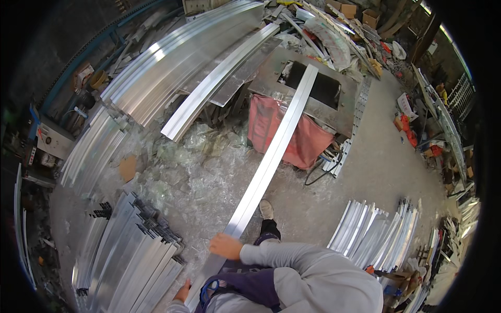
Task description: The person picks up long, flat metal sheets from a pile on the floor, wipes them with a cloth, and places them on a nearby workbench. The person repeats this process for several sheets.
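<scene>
A long silver aluminium profile (271, 156) runs from my waist up to a metal table (344, 112) with a dark opening. My right hand (225, 245) grips the profile near its close end, the grey sleeve reaching across my body. My left hand (182, 292) holds the same profile lower down, near the bottom edge, partly hidden by my clothing. My shoe (266, 209) stands on the concrete just right of the profile.
Stacks of aluminium profiles lie at the lower left (130, 255), on racks at the upper left (177, 57) and on the floor at the right (373, 235). Crumpled clear plastic film (193, 167) covers the floor. A red cloth (297, 138) hangs under the table.
</scene>
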`<state>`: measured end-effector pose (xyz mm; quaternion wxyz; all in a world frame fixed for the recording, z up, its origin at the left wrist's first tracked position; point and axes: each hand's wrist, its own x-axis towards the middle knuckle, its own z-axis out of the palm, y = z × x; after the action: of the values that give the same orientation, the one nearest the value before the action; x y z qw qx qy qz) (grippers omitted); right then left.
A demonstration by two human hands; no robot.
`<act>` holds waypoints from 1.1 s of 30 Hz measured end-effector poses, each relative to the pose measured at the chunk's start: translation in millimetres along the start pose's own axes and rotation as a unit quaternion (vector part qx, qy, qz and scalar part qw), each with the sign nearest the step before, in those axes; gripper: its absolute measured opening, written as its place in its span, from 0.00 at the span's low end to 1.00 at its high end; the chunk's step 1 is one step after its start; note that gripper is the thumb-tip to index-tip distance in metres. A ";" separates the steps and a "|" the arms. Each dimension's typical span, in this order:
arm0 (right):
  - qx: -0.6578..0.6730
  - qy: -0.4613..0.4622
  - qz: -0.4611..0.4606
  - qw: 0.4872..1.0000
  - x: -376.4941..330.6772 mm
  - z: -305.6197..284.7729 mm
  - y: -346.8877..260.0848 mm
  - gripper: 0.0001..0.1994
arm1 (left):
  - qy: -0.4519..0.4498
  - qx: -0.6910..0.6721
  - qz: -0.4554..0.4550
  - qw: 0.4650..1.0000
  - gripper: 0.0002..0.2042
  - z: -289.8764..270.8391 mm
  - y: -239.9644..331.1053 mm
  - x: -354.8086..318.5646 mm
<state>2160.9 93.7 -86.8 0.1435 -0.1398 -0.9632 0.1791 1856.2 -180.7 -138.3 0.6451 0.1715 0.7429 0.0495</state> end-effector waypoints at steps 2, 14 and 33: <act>-0.024 0.054 -0.001 0.998 -12.7 -36.2 54.4 0.06 | -0.030 -0.009 0.047 0.998 0.36 26.6 44.9 24.5; -0.385 0.019 0.190 0.903 -121.0 -318.3 457.6 0.07 | -0.092 0.163 0.394 0.900 0.42 256.9 584.0 88.6; -0.416 -0.066 0.127 0.898 -71.4 -190.7 301.3 0.08 | -0.074 0.175 0.267 0.945 0.35 157.5 406.1 38.5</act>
<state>2354.4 399.1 -48.4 -0.0150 -0.2955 -0.9314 -0.2121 2083.2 188.4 -80.5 0.6215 0.4773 0.6166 0.0761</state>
